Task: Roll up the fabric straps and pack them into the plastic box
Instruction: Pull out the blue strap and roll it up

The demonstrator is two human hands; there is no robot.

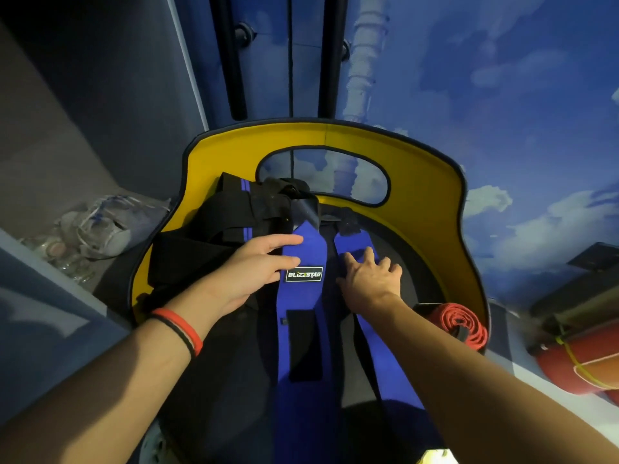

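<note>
Two blue fabric straps lie lengthwise on a dark seat. The left blue strap [303, 329] carries a black logo patch, and the right blue strap [378, 349] runs beside it. My left hand [258, 269] rests flat at the left strap's upper edge, fingers together, pressing it. My right hand [371, 276] lies spread over the upper part of the right strap. A pile of black straps [227, 222] with blue stripes sits at the seat's back left. A rolled red strap [462, 324] lies at the right rim. No plastic box is in view.
The seat is a round chair with a yellow back [425, 202] that has a cut-out opening. Crumpled clear plastic bags [93, 229] lie on the floor at left. An orange-red cylinder [576, 363] lies at right. A wall painted with sky and clouds stands behind.
</note>
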